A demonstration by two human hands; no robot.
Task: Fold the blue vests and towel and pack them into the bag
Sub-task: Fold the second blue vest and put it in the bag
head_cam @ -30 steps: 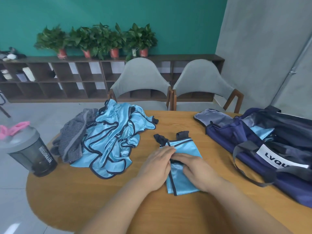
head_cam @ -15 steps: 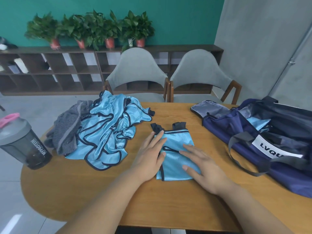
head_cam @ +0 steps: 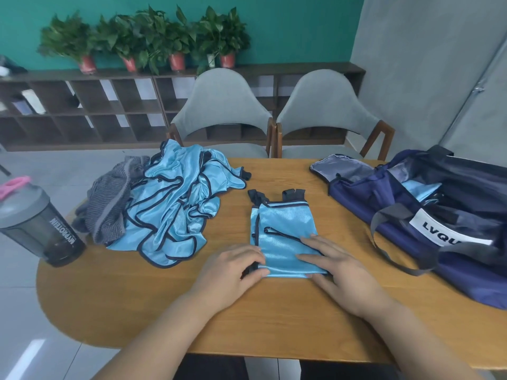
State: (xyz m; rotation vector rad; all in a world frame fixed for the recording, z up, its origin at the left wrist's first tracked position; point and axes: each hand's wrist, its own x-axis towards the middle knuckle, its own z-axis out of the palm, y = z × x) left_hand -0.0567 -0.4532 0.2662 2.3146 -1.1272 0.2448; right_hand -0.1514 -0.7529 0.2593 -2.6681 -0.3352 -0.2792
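Folded vest (head_cam: 285, 239) lies on the worktop (head_cam: 137, 303) just left of the bag (head_cam: 466, 272); my left grip (head_cam: 233, 267) pinches its near corner, right grip (head_cam: 337, 267) rests flat on it, fingers straight. Blue cloth (head_cam: 419, 189) is already inside the bag; vest heap (head_cam: 175, 215) and towel (head_cam: 112, 204), farther left, await folding.

Position: head-worn, above the table's (head_cam: 137, 297) near edge.
Facing: forward and down, toward chairs (head_cam: 222, 105).
Range: close; bag (head_cam: 365, 193) cropped right, edges possibly distorted.
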